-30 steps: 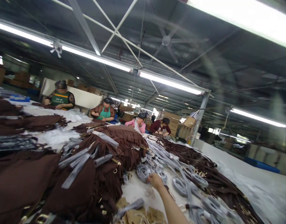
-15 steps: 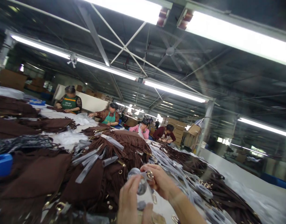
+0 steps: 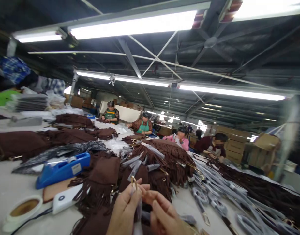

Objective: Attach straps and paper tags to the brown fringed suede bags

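Head view: left hand [image 3: 127,204] beside right hand [image 3: 162,212].

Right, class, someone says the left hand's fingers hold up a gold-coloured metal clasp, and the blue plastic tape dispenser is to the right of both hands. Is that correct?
Not quite: the blue plastic tape dispenser is to the left of both hands, as the head view shows. The left hand's fingers do hold up a gold-coloured metal clasp.
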`<state>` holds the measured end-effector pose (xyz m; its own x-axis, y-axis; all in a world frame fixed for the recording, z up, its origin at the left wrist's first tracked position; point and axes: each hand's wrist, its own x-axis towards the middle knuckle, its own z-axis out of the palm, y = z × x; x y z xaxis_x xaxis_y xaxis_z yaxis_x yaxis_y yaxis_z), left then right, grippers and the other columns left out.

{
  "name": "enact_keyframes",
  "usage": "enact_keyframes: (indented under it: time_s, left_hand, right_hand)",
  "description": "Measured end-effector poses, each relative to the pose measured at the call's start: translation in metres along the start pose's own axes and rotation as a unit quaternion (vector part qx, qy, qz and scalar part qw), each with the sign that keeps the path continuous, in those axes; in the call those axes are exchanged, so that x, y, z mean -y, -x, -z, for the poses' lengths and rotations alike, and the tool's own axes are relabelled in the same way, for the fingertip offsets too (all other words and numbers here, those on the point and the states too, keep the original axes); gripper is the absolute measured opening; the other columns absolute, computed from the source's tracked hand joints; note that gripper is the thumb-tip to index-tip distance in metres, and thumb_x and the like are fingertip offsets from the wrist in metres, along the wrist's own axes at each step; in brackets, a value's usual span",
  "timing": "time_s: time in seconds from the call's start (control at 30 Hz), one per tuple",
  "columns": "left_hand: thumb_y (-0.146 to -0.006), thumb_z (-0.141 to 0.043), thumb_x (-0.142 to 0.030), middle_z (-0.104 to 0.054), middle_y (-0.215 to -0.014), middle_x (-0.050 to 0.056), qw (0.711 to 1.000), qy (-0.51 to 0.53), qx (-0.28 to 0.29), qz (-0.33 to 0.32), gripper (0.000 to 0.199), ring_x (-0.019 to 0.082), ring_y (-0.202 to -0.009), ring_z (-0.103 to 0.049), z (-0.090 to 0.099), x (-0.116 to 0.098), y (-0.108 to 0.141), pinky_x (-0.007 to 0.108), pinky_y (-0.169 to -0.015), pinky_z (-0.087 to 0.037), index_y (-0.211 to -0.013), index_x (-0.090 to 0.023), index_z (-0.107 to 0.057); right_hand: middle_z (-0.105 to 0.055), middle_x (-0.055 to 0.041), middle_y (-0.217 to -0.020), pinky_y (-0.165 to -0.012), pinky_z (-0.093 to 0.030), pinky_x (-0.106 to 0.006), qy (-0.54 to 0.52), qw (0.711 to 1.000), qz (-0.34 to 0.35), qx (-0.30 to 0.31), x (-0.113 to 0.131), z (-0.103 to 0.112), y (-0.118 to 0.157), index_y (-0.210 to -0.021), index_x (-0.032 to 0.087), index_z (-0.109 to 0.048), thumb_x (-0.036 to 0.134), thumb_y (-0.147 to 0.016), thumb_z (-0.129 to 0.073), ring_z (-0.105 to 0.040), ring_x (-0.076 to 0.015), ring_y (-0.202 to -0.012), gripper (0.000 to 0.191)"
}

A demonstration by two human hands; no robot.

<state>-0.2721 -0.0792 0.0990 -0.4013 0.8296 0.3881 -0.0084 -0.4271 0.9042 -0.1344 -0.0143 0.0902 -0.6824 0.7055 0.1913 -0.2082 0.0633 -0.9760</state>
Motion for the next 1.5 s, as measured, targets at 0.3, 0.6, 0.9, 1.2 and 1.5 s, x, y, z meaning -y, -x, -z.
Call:
enact_keyframes:
  time_s: [0.3, 0.6, 0.9, 1.2, 1.5]
  left_hand:
    - [-0.086, -0.051, -0.062, -0.071, -0.103, 0.008, 0.995, -0.047, 0.083, 0.024, 0.050, 0.026, -0.103, -0.061, 0.013, 0.008, 0.012, 0.036, -0.101, -0.043, -0.099, -0.018, -0.071]
    - [-0.088, -0.047, -0.063, -0.066, -0.076, 0.003, 0.990, -0.061, 0.114, 0.049, 0.056, 0.020, -0.075, -0.057, 0.024, 0.059, 0.019, 0.026, -0.073, -0.047, -0.097, -0.013, -0.073]
    - [-0.095, -0.039, -0.043, -0.071, -0.072, 0.005, 0.951, -0.299, 0.049, -0.065, 0.039, 0.019, -0.064, -0.063, 0.009, 0.069, 0.027, 0.023, -0.061, -0.043, -0.090, -0.023, -0.073]
    - [-0.085, -0.058, -0.051, -0.065, -0.124, 0.010, 0.987, 0.077, 0.137, 0.013, 0.067, 0.028, -0.117, -0.058, 0.004, 0.024, 0.006, 0.037, -0.102, -0.043, -0.142, -0.020, -0.045]
    - [-0.097, -0.036, -0.051, -0.056, -0.073, 0.002, 0.982, -0.105, 0.151, -0.047, 0.045, 0.017, -0.069, -0.051, -0.016, 0.022, 0.006, 0.027, -0.067, -0.041, -0.075, -0.019, -0.058]
  right_hand:
    - [-0.057, 0.0019, -0.065, -0.058, -0.041, -0.023, 0.035, 0.996, 0.079, -0.010, -0.031, -0.036, -0.002, -0.087, 0.018, -0.063, 0.060, -0.082, -0.066, -0.046, -0.0105, -0.056, 0.042]
    - [-0.045, 0.0089, -0.053, -0.046, -0.028, -0.018, 0.065, 0.997, 0.025, -0.043, -0.056, -0.013, -0.006, -0.081, 0.022, -0.049, 0.064, -0.076, -0.069, -0.034, -0.0070, -0.046, 0.047]
    - [-0.058, 0.0008, -0.073, -0.056, -0.039, -0.023, 0.311, 0.929, 0.134, -0.151, 0.009, -0.002, -0.009, -0.092, 0.018, -0.065, 0.040, -0.087, -0.059, -0.049, -0.0135, -0.060, 0.023]
    - [-0.058, 0.0023, -0.070, -0.061, -0.037, -0.023, 0.369, 0.917, 0.147, -0.044, 0.042, -0.008, -0.012, -0.075, 0.018, -0.064, 0.026, -0.089, -0.056, -0.050, -0.0129, -0.066, 0.018]
    - [-0.050, 0.0050, -0.061, -0.055, -0.038, -0.023, 0.245, 0.955, 0.142, -0.094, 0.033, -0.003, -0.009, -0.072, 0.019, -0.059, 0.033, -0.087, -0.059, -0.047, -0.0118, -0.056, 0.021]
